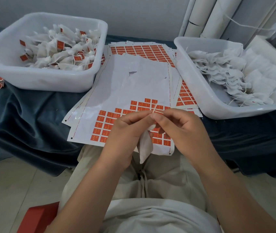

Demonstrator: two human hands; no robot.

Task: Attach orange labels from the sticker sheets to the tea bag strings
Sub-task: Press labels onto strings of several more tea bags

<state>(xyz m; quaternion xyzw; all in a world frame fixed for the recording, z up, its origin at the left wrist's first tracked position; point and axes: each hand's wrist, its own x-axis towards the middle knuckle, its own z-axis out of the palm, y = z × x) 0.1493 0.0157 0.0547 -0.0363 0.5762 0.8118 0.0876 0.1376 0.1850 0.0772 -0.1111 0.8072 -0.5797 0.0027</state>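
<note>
Mid-labelling, centre frame: your left hand (125, 130) grips the tea bag (144, 147), your right hand (179, 126) pinches an orange label (158, 112) on its string (155, 107). Next, as judged — press it shut, square.

Between the left tub (38, 81) and the right tub (194, 81), a lane lies open over the flat sticker sheets (120, 91), and I can reach forward there. The tubs' high walls bar any low sideways sweep; white pipes (218, 15) stand behind the right tub.
</note>
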